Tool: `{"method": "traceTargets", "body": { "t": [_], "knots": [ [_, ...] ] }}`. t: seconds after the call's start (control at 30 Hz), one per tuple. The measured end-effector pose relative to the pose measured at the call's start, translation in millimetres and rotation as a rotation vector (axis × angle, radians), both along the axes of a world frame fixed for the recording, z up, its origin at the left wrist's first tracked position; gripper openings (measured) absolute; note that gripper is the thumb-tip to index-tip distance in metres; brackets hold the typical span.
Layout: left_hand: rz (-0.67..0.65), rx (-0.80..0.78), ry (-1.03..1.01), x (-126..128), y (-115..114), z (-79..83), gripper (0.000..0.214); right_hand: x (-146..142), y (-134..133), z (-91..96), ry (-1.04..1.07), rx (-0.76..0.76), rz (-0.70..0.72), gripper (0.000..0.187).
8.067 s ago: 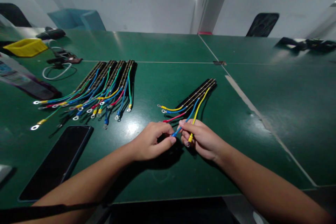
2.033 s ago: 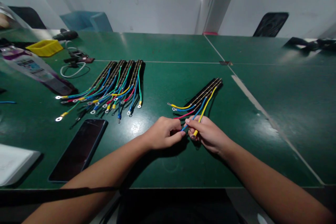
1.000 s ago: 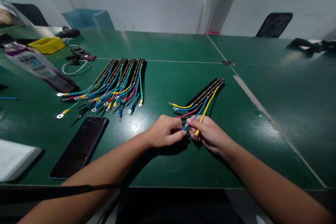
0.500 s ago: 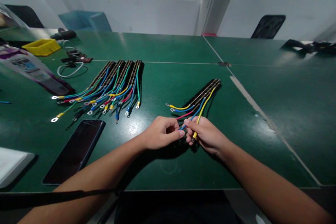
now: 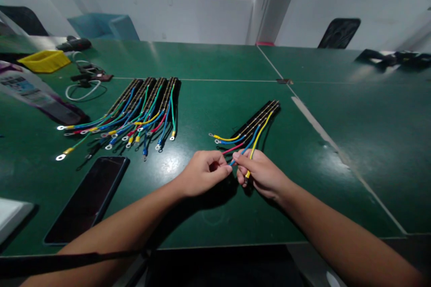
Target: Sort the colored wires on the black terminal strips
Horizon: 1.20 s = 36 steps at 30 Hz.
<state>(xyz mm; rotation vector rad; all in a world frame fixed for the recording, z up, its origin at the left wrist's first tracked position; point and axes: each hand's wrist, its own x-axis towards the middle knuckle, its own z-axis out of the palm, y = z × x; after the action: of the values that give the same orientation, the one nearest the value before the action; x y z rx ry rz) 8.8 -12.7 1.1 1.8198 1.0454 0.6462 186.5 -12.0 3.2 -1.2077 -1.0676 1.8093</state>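
Observation:
A black terminal block strip lies slanted on the green table, with yellow, blue and red wires attached. My left hand pinches the free end of a blue wire between thumb and forefinger; its tip is hidden there. Close beside it, my right hand grips the same blue wire a little higher up, thumb on top. A yellow wire runs across the right fingers, its end pointing down. The red wire passes behind my left fingertips. Another yellow wire with a ring terminal points left.
Several similar wired strips lie at left, their ring terminals toward me. A phone and a white object lie nearer. Beyond are a plastic pouch, a white cable and a yellow tray.
The view has shifted slightly, so the table items appear a little further left. Both hands keep almost the same grip on the blue wire.

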Motion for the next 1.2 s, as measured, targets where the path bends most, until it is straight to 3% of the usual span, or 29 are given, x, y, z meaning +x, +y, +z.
{"method": "traceTargets", "body": {
  "t": [0.1,0.17,0.3,0.5,0.73,1.03,1.2],
  "knots": [
    [-0.045,-0.092,0.0,-1.1,0.5,0.3,0.034,0.3,-0.1,-0.6,0.018,0.002,0.002,0.033],
    [-0.042,-0.062,0.015,-0.9,1.2,0.4,0.034,0.0,-0.2,-1.1,0.007,0.0,-0.006,0.03],
    [-0.012,0.058,0.062,1.2,1.2,-0.1,0.03,-1.2,-0.4,-1.4,-0.039,0.033,-0.026,0.026],
    [-0.015,0.362,0.199,2.1,-1.2,-1.4,0.025,-0.8,-0.6,-2.8,-0.039,0.064,-0.028,0.027],
    [-0.116,0.267,0.223,1.8,0.6,1.7,0.035,0.2,0.4,-5.3,0.005,0.057,-0.029,0.03],
    [-0.092,0.437,0.29,2.7,-1.4,-1.4,0.033,-0.6,0.0,-4.0,-0.027,0.075,-0.035,0.031],
    [-0.085,0.428,0.314,1.1,-1.7,-0.2,0.033,-1.0,-1.8,-2.6,-0.025,0.081,-0.038,0.034]
  ]
}}
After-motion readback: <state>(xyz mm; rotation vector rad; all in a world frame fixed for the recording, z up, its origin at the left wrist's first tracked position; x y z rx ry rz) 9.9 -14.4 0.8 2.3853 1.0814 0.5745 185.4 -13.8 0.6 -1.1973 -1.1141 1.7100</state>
